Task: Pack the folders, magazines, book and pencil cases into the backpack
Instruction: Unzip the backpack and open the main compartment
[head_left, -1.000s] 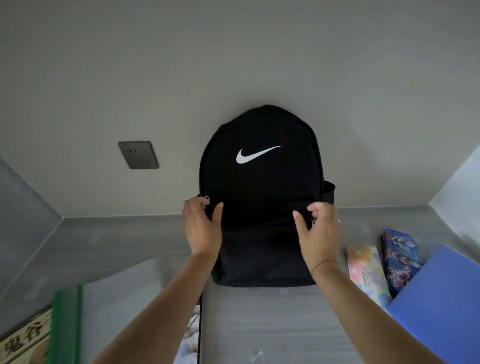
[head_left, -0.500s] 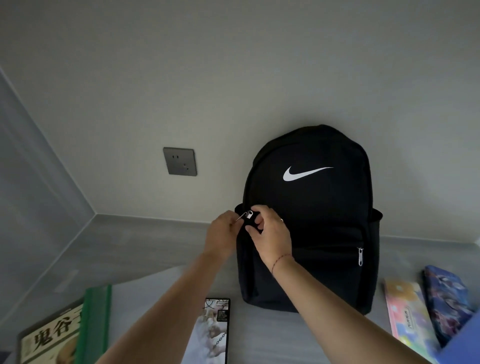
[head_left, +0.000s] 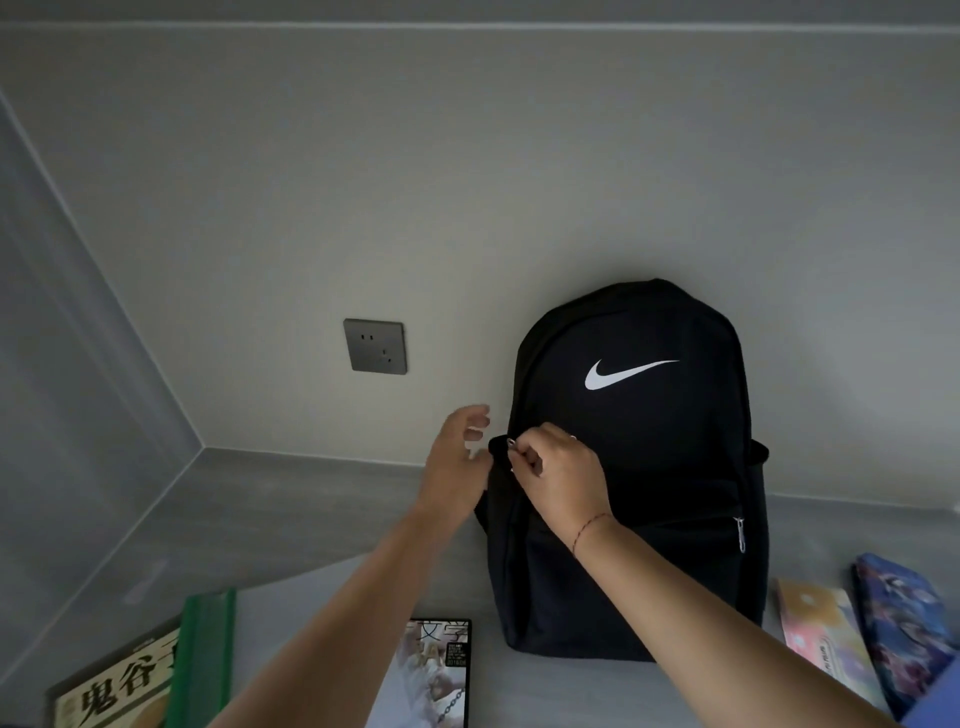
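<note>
The right hand (head_left: 558, 475) pinched the zipper pull (head_left: 511, 443) of the upright black fabric backpack (head_left: 631, 467); the left hand (head_left: 457, 457), fingers spread, should brace the side.

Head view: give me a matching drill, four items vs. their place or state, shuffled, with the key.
Items:
1. backpack
2. right hand
3. left hand
4. green folder

States:
A. open, fingers spread beside the bag
B. flat on the table, lower left
C. upright against the wall
D. pinched on a zipper pull at the bag's left edge

Pairs: 1-C, 2-D, 3-A, 4-B
</note>
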